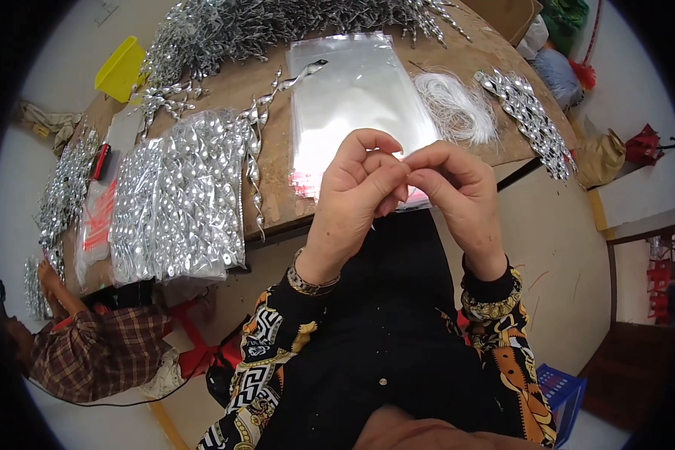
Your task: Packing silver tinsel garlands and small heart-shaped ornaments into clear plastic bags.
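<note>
My left hand (358, 187) and my right hand (463, 196) meet fingertip to fingertip over the table's front edge. Both are closed in a pinch. Whatever lies between the fingers is too small to make out; only a pale speck shows there. Just beyond my hands lies a stack of clear plastic bags (345, 97). To the right of the bags is a loose bundle of white thread (457, 109). Left of them, a twisted silver strand (253, 142) runs down toward the table's edge.
Bagged silver twisted ornaments (180, 199) cover the table's left front. A heap of silver strands (225, 34) fills the back, with more strands (529, 116) at the right. A yellow bin (120, 69) stands far left. Another person in a plaid shirt (101, 345) sits at the left.
</note>
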Demonstrator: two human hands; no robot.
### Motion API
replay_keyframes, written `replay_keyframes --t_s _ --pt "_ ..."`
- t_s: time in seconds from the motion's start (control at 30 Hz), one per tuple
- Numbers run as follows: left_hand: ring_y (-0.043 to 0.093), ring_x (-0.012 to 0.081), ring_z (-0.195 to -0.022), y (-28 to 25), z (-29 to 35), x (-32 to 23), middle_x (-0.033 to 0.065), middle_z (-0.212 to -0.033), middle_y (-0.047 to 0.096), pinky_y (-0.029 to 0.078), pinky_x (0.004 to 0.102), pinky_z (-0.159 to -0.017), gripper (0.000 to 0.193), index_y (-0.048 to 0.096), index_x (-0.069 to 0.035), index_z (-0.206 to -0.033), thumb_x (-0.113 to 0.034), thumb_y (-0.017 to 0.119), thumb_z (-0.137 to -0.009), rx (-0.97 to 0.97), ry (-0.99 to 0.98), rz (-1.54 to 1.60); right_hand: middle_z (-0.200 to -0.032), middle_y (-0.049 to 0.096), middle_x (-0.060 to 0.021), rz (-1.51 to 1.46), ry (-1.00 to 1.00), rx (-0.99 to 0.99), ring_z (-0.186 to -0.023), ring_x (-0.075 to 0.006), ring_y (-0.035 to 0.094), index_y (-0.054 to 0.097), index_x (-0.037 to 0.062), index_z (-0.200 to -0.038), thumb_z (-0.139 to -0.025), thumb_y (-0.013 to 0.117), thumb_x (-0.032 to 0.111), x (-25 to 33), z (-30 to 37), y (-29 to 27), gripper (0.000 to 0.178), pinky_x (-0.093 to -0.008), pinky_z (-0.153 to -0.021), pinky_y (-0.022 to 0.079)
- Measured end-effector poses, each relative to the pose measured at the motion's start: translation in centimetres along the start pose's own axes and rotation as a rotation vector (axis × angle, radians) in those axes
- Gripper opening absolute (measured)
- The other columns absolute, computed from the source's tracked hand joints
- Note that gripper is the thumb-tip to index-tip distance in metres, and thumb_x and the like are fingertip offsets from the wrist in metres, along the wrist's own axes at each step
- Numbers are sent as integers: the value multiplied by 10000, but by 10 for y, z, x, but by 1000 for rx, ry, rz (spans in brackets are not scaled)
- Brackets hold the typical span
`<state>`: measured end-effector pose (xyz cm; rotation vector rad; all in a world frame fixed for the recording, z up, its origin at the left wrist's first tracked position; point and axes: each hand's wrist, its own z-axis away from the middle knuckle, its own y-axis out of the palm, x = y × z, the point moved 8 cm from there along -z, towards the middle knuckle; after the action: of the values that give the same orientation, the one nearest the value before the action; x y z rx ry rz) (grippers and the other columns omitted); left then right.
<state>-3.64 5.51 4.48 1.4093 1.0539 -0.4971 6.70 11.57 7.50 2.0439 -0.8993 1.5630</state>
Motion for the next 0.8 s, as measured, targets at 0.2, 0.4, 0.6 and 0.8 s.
replay_keyframes --t_s 0.2,0.4,0.6,0.8 --pt "475 41 -583 6 4 -3 11 -724 579 351 166 -510 124 532 -56 -1033 -29 535 -911 27 -27 -32 -800 547 18 66 -114 31 -702 -36 462 601 6 -870 -865 570 -21 9 1 2 41 -175 -607 335" --pt "530 49 -682 7 8 -7 -1 -798 582 420 187 -599 80 557 -28 -987 -26 552 -908 94 43 -125 -794 546 -6 79 -124 -31 -735 -79 488 573 -3 -830 -851 566 -48 14 5 0 49 -200 -655 376" --pt "533 62 -744 6 17 -20 7 -858 590 439 218 -662 67 610 3 -933 -37 579 -889 104 191 -433 -788 489 41 4 -142 -73 -658 -29 386 545 31 -833 -886 543 -13 9 4 -8 68 -169 -580 288" --pt "535 64 -737 9 18 -19 8 -849 588 441 218 -642 80 619 -1 -949 -47 582 -894 98 232 -443 -794 510 24 -9 -170 -88 -650 -35 397 560 24 -845 -883 543 -18 10 6 -10 59 -175 -574 302"
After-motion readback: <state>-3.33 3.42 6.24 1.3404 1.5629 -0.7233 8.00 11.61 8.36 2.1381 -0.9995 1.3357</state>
